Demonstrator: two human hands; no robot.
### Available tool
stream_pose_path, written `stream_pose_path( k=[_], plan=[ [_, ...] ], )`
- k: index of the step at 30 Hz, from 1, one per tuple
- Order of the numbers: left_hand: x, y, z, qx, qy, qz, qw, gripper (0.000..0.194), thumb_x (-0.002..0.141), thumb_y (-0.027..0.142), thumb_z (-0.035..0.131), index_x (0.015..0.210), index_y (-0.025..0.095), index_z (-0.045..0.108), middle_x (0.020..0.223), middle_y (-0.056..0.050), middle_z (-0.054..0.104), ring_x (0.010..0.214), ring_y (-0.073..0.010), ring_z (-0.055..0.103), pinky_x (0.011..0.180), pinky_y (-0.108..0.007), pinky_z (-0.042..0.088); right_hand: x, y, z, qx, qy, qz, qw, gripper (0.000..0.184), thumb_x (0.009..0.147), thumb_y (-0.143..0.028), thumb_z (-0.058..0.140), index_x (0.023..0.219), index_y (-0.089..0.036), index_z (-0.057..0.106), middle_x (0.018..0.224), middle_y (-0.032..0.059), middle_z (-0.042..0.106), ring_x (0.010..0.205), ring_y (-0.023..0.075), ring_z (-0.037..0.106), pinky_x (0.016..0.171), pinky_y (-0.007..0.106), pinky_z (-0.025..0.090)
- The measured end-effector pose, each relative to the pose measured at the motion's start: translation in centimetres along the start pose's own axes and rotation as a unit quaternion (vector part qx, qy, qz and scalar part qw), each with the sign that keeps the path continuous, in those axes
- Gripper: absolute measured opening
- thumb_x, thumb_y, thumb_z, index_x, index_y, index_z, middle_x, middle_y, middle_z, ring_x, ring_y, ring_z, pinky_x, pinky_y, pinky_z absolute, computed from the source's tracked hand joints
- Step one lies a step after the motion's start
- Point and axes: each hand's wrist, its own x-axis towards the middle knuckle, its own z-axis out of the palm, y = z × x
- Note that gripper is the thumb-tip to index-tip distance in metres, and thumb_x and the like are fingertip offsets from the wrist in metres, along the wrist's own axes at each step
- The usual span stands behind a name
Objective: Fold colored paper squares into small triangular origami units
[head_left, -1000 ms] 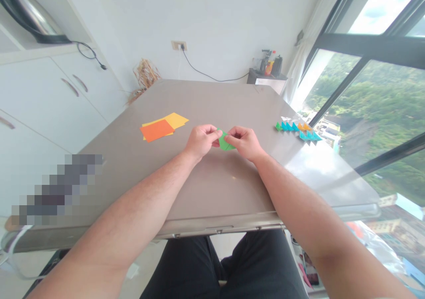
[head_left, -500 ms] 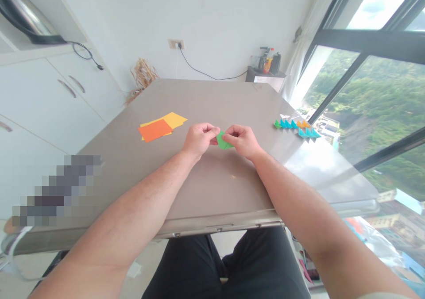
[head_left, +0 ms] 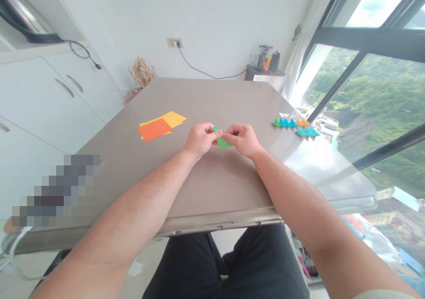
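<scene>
Left hand (head_left: 200, 139) and right hand (head_left: 243, 139) pinch a folded green paper (head_left: 223, 143) between them; whether it touches the table (head_left: 219, 179) beneath is unclear.

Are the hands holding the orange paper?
No, the left hand and right hand hold green paper; the orange paper lies on yellow sheets.

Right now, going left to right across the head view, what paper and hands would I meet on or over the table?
Orange sheet, left hand, green paper pinched between the hands, right hand, group of small folded paper pieces.
</scene>
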Motion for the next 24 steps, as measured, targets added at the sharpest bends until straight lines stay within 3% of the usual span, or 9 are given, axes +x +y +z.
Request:
stream_pose_path(
  k=[8,14,24],
  plan=[
    [0.53,-0.58,-0.4,0.003,0.038,0.006,0.999,0.024,0.07,0.036,0.079,0.067,0.017,0.064,0.065,-0.001,0.065,0.064,-0.0153,0.065,0.064,-0.032,0.058,0.41,0.91,-0.14,-0.002,0.006,0.035,0.999,0.028,0.071,-0.045,0.073,0.067,-0.018,0.066,0.06,-0.0001,0.059,0.058,0.0127,0.051,0.055,0.027,0.039],
    [0.35,-0.59,-0.34,-0.028,-0.035,-0.022,0.999,0.027,0.068,0.039,0.082,0.076,0.016,0.07,0.076,-0.003,0.07,0.075,-0.0183,0.069,0.07,-0.033,0.058,0.38,0.63,-0.3,-0.004,0.017,0.025,1.0,0.028,0.072,-0.044,0.074,0.064,-0.018,0.066,0.059,0.0001,0.06,0.057,0.0118,0.048,0.054,0.027,0.037],
    [0.54,-0.37,-0.35,-0.061,0.02,-0.006,0.998,0.024,0.068,0.035,0.079,0.073,0.016,0.066,0.071,-0.002,0.068,0.07,-0.0164,0.066,0.073,-0.035,0.059,0.47,0.68,-0.39,0.022,0.013,0.023,0.999,0.025,0.073,-0.041,0.074,0.068,-0.018,0.066,0.058,0.0014,0.064,0.054,0.0116,0.051,0.053,0.026,0.038]
  ],
)
